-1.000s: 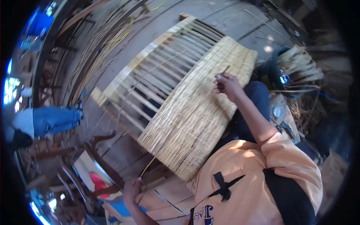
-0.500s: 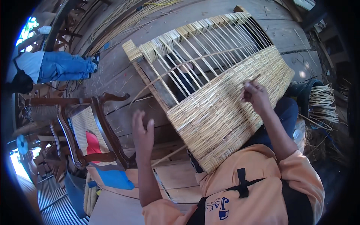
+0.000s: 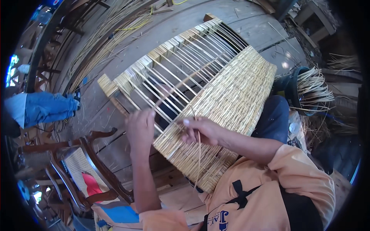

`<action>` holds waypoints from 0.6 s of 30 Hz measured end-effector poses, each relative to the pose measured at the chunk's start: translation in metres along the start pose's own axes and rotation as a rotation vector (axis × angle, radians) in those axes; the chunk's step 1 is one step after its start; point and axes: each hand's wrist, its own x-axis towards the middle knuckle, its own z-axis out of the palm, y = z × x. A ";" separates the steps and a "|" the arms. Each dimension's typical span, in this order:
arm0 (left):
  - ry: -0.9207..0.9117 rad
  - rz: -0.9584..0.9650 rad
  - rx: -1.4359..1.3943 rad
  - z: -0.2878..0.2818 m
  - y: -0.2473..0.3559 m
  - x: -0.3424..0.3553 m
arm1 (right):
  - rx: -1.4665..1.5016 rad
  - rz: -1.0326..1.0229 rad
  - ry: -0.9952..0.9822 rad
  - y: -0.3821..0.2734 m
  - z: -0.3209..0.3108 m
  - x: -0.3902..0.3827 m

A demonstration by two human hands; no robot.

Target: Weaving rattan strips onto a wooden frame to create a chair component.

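A half-woven cane panel [image 3: 223, 94] on a wooden frame leans across my lap, its near part tightly woven. Pale, spaced strands [image 3: 181, 63] span the open far part, and a loose brown cane strand [image 3: 189, 80] runs across them. My left hand [image 3: 140, 127] is at the frame's left side, slightly blurred, fingers closed where that strand meets them. Over the weave's left end, my right hand [image 3: 202, 131] is closed on a thin cane strip [image 3: 199, 161], which hangs past the fingers toward my lap. A short piece sticks up above the right thumb.
A dark bucket of cane strips [image 3: 298, 92] stands at right. Left, a carved wooden chair [image 3: 96, 165] with woven cane holds a red piece [image 3: 91, 185]. A person in jeans [image 3: 50, 109] is beyond it. Long cane lengths [image 3: 104, 46] lie on the plank floor.
My right hand has moved left over the weave to the panel's left end. My left hand has closed near the frame's left side, at the loose strand. The view has shifted.
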 end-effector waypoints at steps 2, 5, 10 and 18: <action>-0.195 -0.109 -0.301 -0.025 0.007 -0.033 | 0.062 -0.111 -0.014 -0.019 0.002 0.015; -0.320 -0.253 -0.303 -0.043 -0.020 -0.079 | 0.183 -0.206 0.064 -0.033 -0.015 0.033; -0.272 -0.586 -0.108 -0.086 -0.073 -0.157 | 0.007 -0.168 0.316 -0.039 -0.017 0.032; -0.243 -0.890 -0.032 -0.110 -0.131 -0.233 | -0.186 -0.173 0.347 -0.018 -0.004 0.050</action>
